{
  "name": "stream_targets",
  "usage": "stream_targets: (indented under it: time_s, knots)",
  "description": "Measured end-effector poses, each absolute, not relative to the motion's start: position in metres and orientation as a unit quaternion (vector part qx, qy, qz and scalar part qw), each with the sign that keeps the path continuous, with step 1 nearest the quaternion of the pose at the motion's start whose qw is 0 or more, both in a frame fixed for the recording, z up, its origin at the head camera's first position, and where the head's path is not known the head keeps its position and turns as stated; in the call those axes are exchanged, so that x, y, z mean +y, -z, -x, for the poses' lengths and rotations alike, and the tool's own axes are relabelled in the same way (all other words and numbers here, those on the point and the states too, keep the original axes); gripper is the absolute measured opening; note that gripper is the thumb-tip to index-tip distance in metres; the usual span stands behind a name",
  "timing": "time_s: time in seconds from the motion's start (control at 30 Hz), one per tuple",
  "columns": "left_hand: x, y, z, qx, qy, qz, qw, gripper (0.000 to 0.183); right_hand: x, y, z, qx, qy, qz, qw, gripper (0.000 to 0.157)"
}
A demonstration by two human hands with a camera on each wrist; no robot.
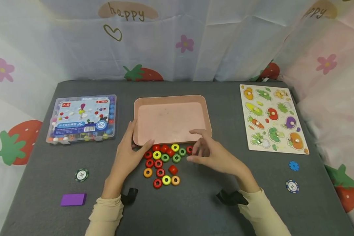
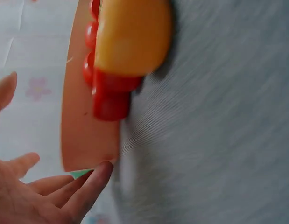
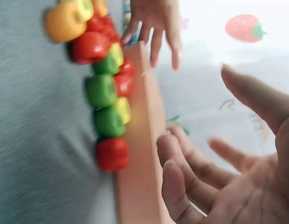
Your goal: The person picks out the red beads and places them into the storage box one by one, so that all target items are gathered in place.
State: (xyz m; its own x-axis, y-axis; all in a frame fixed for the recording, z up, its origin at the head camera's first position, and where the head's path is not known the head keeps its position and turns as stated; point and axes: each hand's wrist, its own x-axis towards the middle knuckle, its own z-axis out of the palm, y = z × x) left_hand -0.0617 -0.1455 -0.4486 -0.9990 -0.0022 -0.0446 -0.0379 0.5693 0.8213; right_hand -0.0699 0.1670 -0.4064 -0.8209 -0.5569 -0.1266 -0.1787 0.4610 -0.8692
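Note:
A pink tray lies empty at the middle of the grey table. Several round beads in red, yellow, green and orange sit in a cluster just in front of it. My left hand rests at the tray's front left corner, fingers straight against its rim, thumb by the beads. My right hand hovers at the tray's front right corner with loosely bent fingers, holding nothing, next to a red bead. The right wrist view shows the beads lined along the tray's edge.
A clear plastic box of small parts lies at left. At right lies a vegetable peg puzzle. A green chip and a purple block lie front left; a blue chip and another chip front right.

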Motion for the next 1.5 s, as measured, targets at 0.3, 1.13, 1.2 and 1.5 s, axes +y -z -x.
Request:
stream_targets:
  time_s: [0.3, 1.13, 1.2, 1.5]
  knots:
    - [-0.160, 0.466, 0.062, 0.789, -0.614, 0.015, 0.035, 0.076, 0.177, 0.438, 0.070, 0.828, 0.421, 0.249, 0.272, 0.075]
    - [-0.164, 0.467, 0.062, 0.741, -0.665, 0.048, 0.085, 0.071, 0.126, 0.431, 0.114, 0.828, 0.510, 0.220, 0.078, 0.028]
    - [-0.164, 0.468, 0.062, 0.742, -0.662, 0.051, 0.085, 0.071, 0.117, 0.436, 0.125, 0.842, 0.491, 0.212, 0.065, 0.028]
    - [-0.164, 0.470, 0.062, 0.743, -0.660, 0.062, 0.093, 0.071, 0.088, 0.457, 0.154, 0.881, 0.420, 0.186, 0.110, 0.027]
